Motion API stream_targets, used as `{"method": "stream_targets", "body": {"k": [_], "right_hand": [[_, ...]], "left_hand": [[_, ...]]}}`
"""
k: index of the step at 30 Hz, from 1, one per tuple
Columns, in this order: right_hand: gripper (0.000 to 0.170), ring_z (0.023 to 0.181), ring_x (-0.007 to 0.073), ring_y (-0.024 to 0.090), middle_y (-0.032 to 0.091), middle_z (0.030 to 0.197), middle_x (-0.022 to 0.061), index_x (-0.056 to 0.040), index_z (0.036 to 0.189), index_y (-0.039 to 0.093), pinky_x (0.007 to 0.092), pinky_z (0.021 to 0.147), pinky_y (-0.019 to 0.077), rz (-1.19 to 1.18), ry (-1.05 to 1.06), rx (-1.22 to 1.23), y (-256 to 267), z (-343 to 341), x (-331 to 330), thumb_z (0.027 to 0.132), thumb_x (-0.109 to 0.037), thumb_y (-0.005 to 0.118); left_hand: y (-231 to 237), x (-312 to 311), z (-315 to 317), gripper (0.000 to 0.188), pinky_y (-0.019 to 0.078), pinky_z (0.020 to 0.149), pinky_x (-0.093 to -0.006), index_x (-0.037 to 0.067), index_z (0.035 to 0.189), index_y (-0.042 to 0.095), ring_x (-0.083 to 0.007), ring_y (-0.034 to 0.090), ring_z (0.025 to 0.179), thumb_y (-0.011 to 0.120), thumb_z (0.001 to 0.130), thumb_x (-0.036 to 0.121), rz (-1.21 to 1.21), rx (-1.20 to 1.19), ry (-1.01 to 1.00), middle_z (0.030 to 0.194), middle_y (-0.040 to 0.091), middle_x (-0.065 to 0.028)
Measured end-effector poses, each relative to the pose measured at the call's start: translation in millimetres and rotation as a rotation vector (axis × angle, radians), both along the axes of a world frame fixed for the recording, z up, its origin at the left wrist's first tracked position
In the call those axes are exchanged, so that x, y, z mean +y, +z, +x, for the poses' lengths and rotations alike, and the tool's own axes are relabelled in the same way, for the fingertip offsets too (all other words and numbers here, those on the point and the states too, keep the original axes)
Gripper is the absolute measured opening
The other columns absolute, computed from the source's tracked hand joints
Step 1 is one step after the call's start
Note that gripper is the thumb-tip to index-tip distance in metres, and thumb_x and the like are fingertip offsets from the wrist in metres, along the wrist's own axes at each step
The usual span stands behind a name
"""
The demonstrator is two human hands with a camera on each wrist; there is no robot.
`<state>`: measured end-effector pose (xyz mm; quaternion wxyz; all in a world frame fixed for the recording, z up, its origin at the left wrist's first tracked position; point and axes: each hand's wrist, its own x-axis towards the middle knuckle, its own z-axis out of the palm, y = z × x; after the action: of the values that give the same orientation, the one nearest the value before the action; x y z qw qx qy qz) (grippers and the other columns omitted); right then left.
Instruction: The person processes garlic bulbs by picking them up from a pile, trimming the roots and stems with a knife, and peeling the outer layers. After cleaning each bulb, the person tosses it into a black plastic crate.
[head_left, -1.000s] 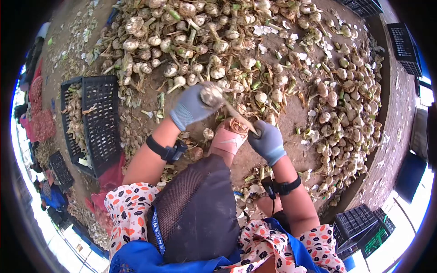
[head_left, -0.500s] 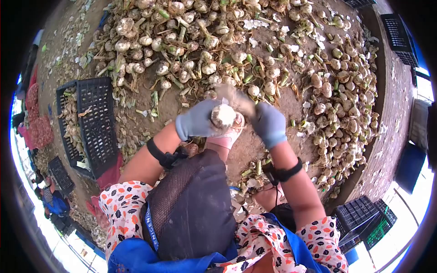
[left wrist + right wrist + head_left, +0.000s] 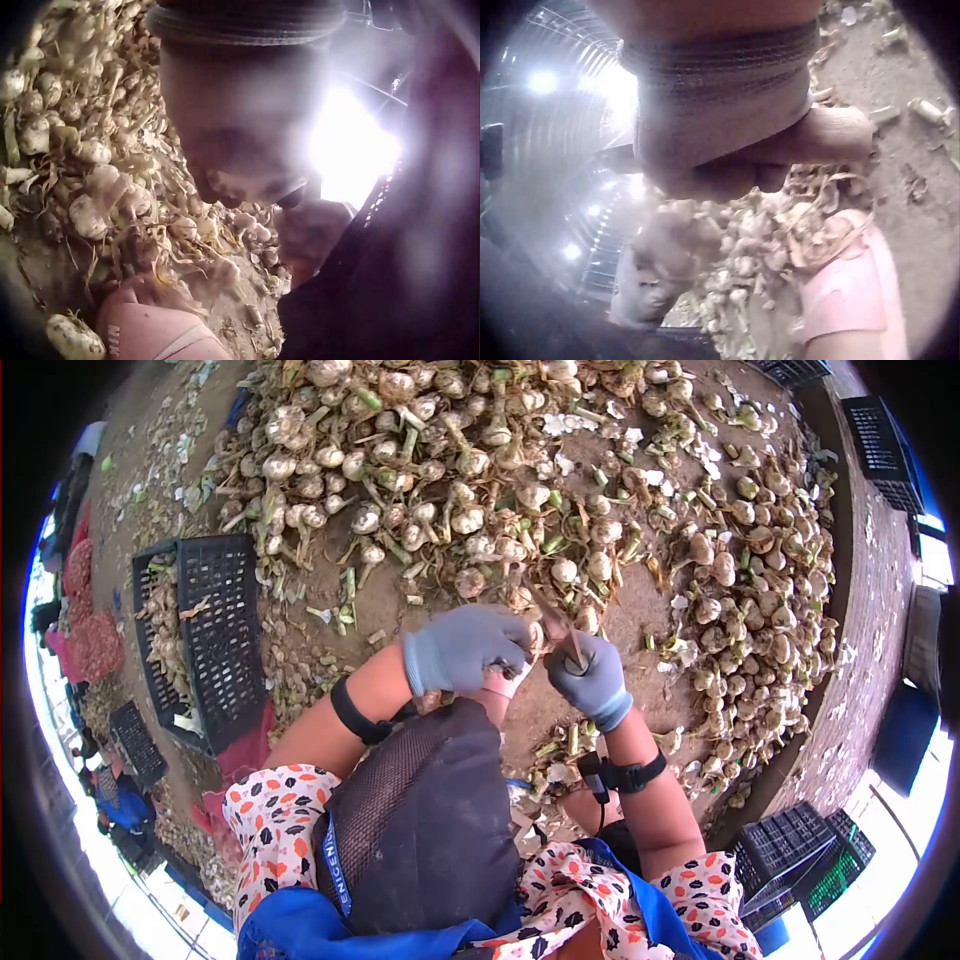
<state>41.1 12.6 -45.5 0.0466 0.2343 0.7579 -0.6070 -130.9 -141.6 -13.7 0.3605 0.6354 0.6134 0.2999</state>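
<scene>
My gloved left hand point(image 3: 465, 648) is over the pink slipper, its fingers curled round a garlic bulb point(image 3: 537, 643), of which only a pale edge shows past the fingertips. Close beside it on the right, my gloved right hand point(image 3: 590, 675) grips a knife point(image 3: 562, 632) whose blade points up and left, near the bulb. The knife's wooden handle point(image 3: 844, 133) sticks out of the fist in the right wrist view. In the left wrist view the left hand point(image 3: 240, 127) is seen from the wrist side, and the bulb is hidden.
A big heap of garlic with stems point(image 3: 400, 460) lies ahead, and a pile of trimmed bulbs point(image 3: 760, 590) to the right. At the left stands a black crate point(image 3: 220, 640) with garlic in it. A foot in a pink slipper point(image 3: 847, 300) is under the hands.
The garlic bulb, held higher with its stem toward the knife a second ago, is now lower and mostly covered by the left fingers. The knife has swung upright beside it.
</scene>
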Motion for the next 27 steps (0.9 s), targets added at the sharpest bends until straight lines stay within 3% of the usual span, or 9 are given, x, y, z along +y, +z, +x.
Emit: {"method": "stream_targets", "body": {"k": [4,7,8,11,13,16,20,24,27], "right_hand": [[0.017,0.056,0.0126,0.056,0.054,0.062,0.0080,-0.0036,0.086,0.061,0.0301,0.053,0.0459,0.016,-0.158,-0.140,-64.7,19.1,-14.4,0.074,-0.015,0.064],[0.016,0.048,0.0121,0.052,0.055,0.062,0.0033,-0.0037,0.088,0.058,0.0265,0.045,0.0438,-0.223,-0.365,-0.398,-55.5,38.5,-15.5,0.075,-0.012,0.063],[0.015,0.046,0.0113,0.050,0.055,0.062,0.0016,-0.0038,0.087,0.057,0.0251,0.043,0.0428,-0.385,-0.470,-0.465,-63.1,45.9,-21.4,0.077,-0.012,0.062],[0.013,0.047,0.0098,0.048,0.052,0.061,-0.0002,-0.0046,0.085,0.055,0.0242,0.043,0.0423,-0.413,-0.347,-0.458,-74.7,54.1,-35.8,0.078,-0.013,0.062],[0.013,0.047,0.0094,0.048,0.051,0.061,-0.0002,-0.0049,0.084,0.054,0.0242,0.043,0.0417,-0.415,-0.332,-0.440,-62.4,53.6,-37.9,0.078,-0.012,0.062],[0.013,0.047,0.0095,0.047,0.050,0.060,-0.0004,-0.0058,0.081,0.052,0.0245,0.042,0.0404,-0.477,-0.367,-0.432,-41.0,55.8,-30.7,0.078,-0.011,0.064],[0.013,0.047,0.0101,0.048,0.053,0.061,0.0007,-0.0063,0.080,0.053,0.0251,0.042,0.0400,-0.382,-0.347,-0.490,-41.8,68.9,-30.5,0.078,-0.011,0.065],[0.015,0.046,0.0113,0.051,0.055,0.060,0.0010,-0.0062,0.076,0.053,0.0263,0.043,0.0409,-0.423,-0.324,-0.475,-31.4,66.6,-37.7,0.076,-0.012,0.067],[0.015,0.046,0.0106,0.050,0.053,0.060,0.0000,-0.0050,0.079,0.054,0.0256,0.043,0.0402,-0.426,-0.270,-0.493,-31.5,63.0,-36.3,0.076,-0.012,0.067]], "left_hand": [[9.4,-5.6,-2.3,0.016,0.0477,0.069,-0.0364,0.014,0.075,0.065,-0.0248,0.059,0.078,0.063,0.061,0.007,0.063,-0.270,0.022,0.091,0.062,-0.0049],[-50.8,-41.1,-18.8,0.004,0.0455,0.079,-0.0349,0.009,0.070,0.061,-0.0206,0.058,0.084,0.063,0.072,0.009,-0.223,-0.515,0.534,0.082,0.062,-0.0036],[-39.0,-30.8,-37.0,0.017,0.0436,0.088,-0.0370,0.009,0.095,0.063,-0.0234,0.057,0.095,0.064,0.079,0.015,-0.154,0.104,0.352,0.090,0.063,-0.0057],[23.3,18.1,-17.7,0.050,0.0401,0.096,-0.0383,0.010,0.127,0.048,-0.0254,0.055,0.104,0.065,0.082,0.022,0.399,-0.123,0.335,0.102,0.062,-0.0097],[26.6,30.8,-43.7,0.073,0.0426,0.095,-0.0377,0.012,0.142,0.028,-0.0252,0.055,0.106,0.066,0.082,0.026,0.298,-0.033,0.410,0.110,0.059,-0.0119],[0.8,3.6,-145.0,0.054,0.0536,0.073,-0.0275,-0.003,0.131,0.038,-0.0172,0.064,0.079,0.058,0.087,0.020,-0.424,-0.265,1.292,0.097,0.063,-0.0153],[-129.6,-51.3,-243.7,0.083,0.0283,0.108,-0.0391,-0.001,0.134,0.041,-0.0326,0.032,0.133,0.041,0.084,0.065,-0.725,-0.234,1.593,0.143,0.035,-0.0192],[-134.4,-42.3,-237.4,0.054,0.0473,0.080,-0.0353,0.003,0.121,0.057,-0.0240,0.056,0.099,0.062,0.083,0.041,-0.876,0.079,1.509,0.118,0.056,-0.0158],[-132.5,-53.0,-220.9,0.023,0.0410,0.048,-0.0292,0.001,0.095,0.062,-0.0146,0.051,0.057,0.067,0.077,0.015,-0.449,-0.549,1.638,0.085,0.060,-0.0072]]}}
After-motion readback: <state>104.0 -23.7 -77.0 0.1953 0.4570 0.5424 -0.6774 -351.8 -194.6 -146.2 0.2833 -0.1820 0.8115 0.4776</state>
